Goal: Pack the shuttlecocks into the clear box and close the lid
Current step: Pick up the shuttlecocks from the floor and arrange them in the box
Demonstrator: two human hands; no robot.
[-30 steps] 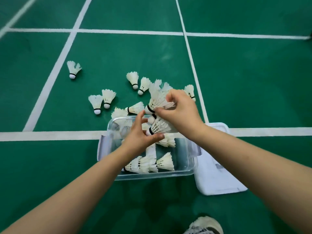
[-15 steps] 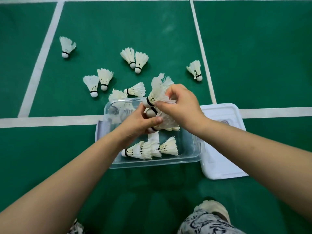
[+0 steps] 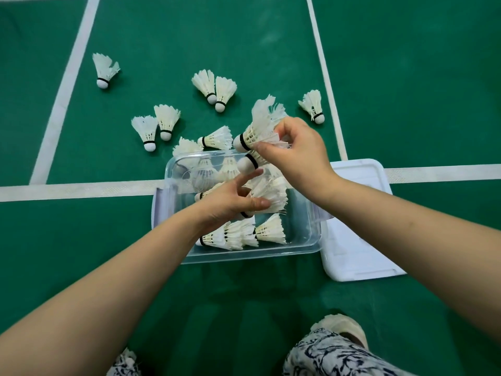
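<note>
1. On the green floor (image 3: 406, 77), the box (image 3: 306, 240) stands open across a white line (image 3: 81, 189). Its lid (image 3: 360, 240) lies flat against its right side.
2. Over the box's far edge, the right hand (image 3: 298, 156) has fingers and thumb curled round the feathers of two shuttlecocks (image 3: 254, 131). One sits above the other, corks pointing left.
3. Over the middle of the box, the left hand (image 3: 230, 204) pinches a third shuttlecock (image 3: 271, 196) near its black band, between thumb and curled fingers, feathers to the right. Its forefinger stretches toward the lower cork in the right hand; I cannot tell whether they touch.
4. Inside the box, a nested row (image 3: 233, 236) lies along the near wall, and more shuttles (image 3: 217, 169) show by the far wall.
5. Beyond the box, others lie loose on the floor:
   - two (image 3: 217, 138) just by the far wall
   - a left pair (image 3: 156, 126) and a far pair (image 3: 214, 88)
   - a single (image 3: 104, 70) well off to the left
   - another (image 3: 313, 105) beside the right-hand line
6. At the bottom edge are a shoe (image 3: 341, 327) and patterned trousers (image 3: 339, 356).
</note>
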